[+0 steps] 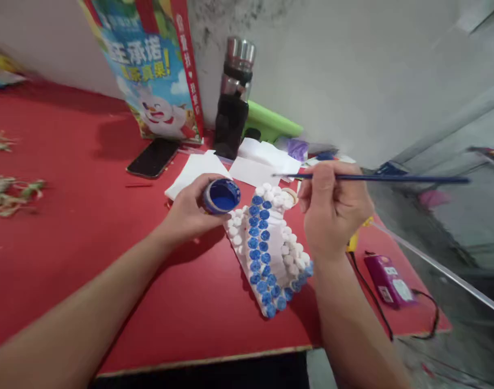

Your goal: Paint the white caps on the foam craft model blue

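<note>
My left hand (190, 210) is wrapped round a small open jar of blue paint (221, 195), tilted so that the paint inside shows. Pinched in my right hand (332, 205) is a thin dark paintbrush (401, 178), held level with its tip pointing left. Below and between both hands lies a white craft piece (275, 237) covered with small round knobs. Blue knobs run in two columns down its left part and along its lower edge; the others are white. The brush tip is above its top end, apart from the knobs as far as I can see.
On the red table (182, 313) stand a colourful printed bag (158, 81) and a dark flask (233, 102). A phone (153, 158) and white paper (251, 167) lie before them. At right are a purple box (388, 281) and a black cable (372, 300). Twisted strands (12, 194) lie left.
</note>
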`<state>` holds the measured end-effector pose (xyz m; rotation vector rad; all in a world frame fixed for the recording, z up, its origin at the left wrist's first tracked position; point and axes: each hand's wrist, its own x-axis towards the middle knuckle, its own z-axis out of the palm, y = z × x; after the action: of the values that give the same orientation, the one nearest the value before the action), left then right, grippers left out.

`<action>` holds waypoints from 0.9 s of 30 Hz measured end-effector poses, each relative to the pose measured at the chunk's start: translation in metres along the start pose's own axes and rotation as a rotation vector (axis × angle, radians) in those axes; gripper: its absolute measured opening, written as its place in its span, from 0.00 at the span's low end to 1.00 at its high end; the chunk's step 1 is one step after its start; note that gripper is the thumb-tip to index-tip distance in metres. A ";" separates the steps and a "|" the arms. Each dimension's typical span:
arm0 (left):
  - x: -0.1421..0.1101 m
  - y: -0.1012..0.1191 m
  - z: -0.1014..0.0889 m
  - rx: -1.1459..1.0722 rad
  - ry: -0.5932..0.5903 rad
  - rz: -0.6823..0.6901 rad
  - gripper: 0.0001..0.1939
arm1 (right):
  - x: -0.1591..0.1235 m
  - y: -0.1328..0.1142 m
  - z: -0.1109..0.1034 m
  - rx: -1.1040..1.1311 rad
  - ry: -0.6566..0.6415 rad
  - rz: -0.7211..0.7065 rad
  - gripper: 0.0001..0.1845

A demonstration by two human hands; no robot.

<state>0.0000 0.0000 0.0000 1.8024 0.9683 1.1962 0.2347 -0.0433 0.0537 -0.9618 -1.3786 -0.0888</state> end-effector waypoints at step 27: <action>-0.003 0.008 -0.002 -0.199 0.127 -0.267 0.38 | -0.043 0.009 -0.056 -0.004 -0.332 0.583 0.18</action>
<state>-0.0008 -0.0053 0.0063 1.4068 1.0833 1.2021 0.2728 -0.0924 0.0193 -1.3900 -1.3392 0.5266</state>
